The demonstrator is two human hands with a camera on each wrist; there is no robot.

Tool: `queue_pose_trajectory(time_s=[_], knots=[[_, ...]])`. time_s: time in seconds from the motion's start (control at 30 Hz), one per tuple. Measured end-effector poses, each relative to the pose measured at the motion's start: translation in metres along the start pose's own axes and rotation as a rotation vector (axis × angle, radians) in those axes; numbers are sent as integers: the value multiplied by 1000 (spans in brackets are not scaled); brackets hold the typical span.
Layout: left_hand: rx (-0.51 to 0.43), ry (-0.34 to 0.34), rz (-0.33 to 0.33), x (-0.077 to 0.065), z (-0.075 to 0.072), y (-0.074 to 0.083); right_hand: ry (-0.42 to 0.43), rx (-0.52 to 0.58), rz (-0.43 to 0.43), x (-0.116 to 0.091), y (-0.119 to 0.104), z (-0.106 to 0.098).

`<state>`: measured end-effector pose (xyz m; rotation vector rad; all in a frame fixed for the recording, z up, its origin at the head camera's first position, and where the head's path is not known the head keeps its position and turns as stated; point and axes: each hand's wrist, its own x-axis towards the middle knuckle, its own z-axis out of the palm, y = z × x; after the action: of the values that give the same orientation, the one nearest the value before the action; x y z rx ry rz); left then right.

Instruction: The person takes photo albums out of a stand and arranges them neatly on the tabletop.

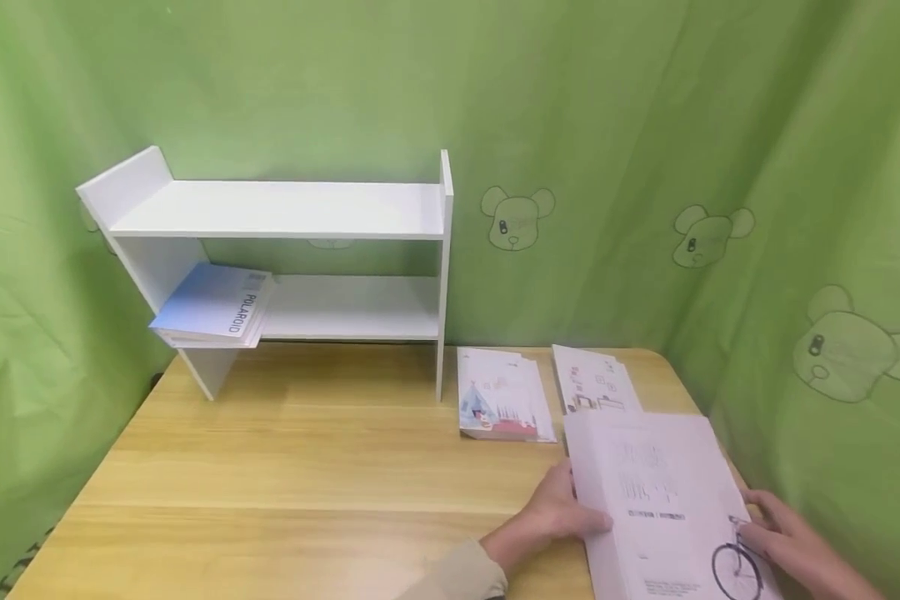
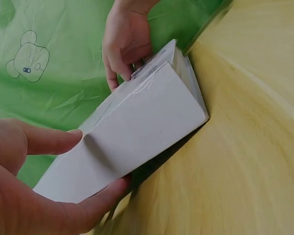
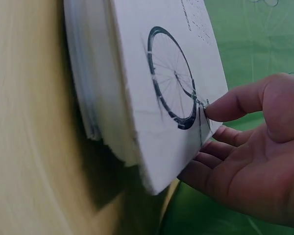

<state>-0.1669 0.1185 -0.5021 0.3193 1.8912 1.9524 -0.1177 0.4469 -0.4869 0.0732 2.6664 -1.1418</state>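
Observation:
A thick white book [image 1: 656, 500] with a bicycle printed on its cover is held between both hands at the table's right front. My left hand [image 1: 558, 508] grips its left edge, thumb on the spine side and fingers underneath. On the opposite edge my right hand [image 1: 795, 542] pinches the cover near the bicycle wheel, thumb on top. In the left wrist view the book's blank spine [image 2: 132, 127] tilts, with one lower edge above the table. The page block [image 3: 100, 88] shows in the right wrist view; more sheets or another book seem to lie beneath it.
A white two-tier shelf [image 1: 277, 208] stands at the back left, with a stack of books [image 1: 213, 304] marked POLAROID on its lower board. Two more piles, an illustrated stack [image 1: 502, 392] and a white booklet [image 1: 596, 379], lie behind the hands. A green curtain [image 1: 592, 100] surrounds the wooden table [image 1: 270, 475].

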Motion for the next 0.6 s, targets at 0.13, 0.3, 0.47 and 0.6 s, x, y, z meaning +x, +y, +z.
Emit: queue_pose_trajectory(time_s=[0.13,0.3,0.47,0.6], knots=[[-56,-77,11,-3,8,-1,22,-121,-34,-4,10,-4],[-41,-48,-31,-11,18,-2,3,-143,-24,-10,19,-8],[-25,-69,-80,-16,19,-5,17,-156,-37,-12,23,-9],[23,-117,-44,-14,16,-4,33,-172,-49,-13,24,-10]])
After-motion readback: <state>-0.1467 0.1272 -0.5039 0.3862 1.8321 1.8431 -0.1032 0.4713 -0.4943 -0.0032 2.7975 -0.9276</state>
